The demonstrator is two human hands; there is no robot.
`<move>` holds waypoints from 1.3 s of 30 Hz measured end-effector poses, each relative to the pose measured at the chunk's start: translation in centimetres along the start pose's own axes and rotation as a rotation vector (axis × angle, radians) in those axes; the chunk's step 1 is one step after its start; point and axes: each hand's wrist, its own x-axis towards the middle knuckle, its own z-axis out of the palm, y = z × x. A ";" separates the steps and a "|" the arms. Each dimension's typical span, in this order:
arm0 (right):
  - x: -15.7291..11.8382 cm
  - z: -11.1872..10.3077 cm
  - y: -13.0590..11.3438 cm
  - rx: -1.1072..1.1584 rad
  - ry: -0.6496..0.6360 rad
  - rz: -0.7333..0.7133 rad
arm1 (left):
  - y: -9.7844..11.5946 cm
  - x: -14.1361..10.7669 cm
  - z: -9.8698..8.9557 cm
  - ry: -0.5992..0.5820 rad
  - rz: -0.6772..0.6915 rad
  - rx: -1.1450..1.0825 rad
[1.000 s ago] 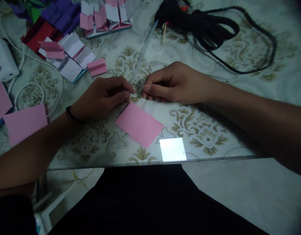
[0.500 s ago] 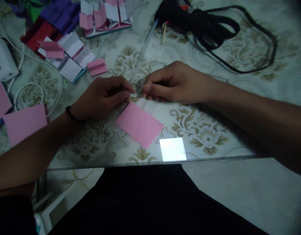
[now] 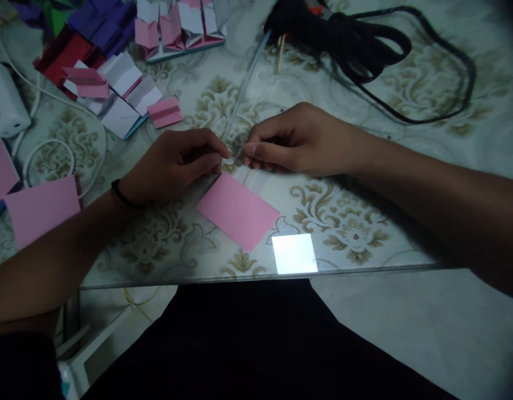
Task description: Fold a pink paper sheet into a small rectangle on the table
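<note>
My left hand (image 3: 177,164) rests on the patterned table (image 3: 352,222), its fingers bent and the thumb and forefinger apart at the tips, with nothing visible between them. Facing it, my right hand (image 3: 287,141) has its fingers curled and the thumb against them; whatever they may hold is hidden. A small gap separates the two hands. A flat pink paper (image 3: 239,211) lies just below my left fingertips. Behind the gap, a thin pale strip (image 3: 243,91) runs up toward a black cable bundle.
Folded pink and white papers (image 3: 123,94) lie at the upper left beside purple and red ones. A white device (image 3: 6,103), its cord and more pink sheets (image 3: 43,208) are at the left. The black cable (image 3: 356,47) loops at the upper right.
</note>
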 end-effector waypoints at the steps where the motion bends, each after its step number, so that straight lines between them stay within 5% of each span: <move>1: 0.0 0.0 0.0 -0.007 -0.004 0.003 | 0.0 0.0 0.0 -0.002 -0.001 -0.002; 39: -0.2 0.0 -0.4 -0.010 -0.014 0.061 | -0.2 0.1 0.1 -0.009 0.058 -0.031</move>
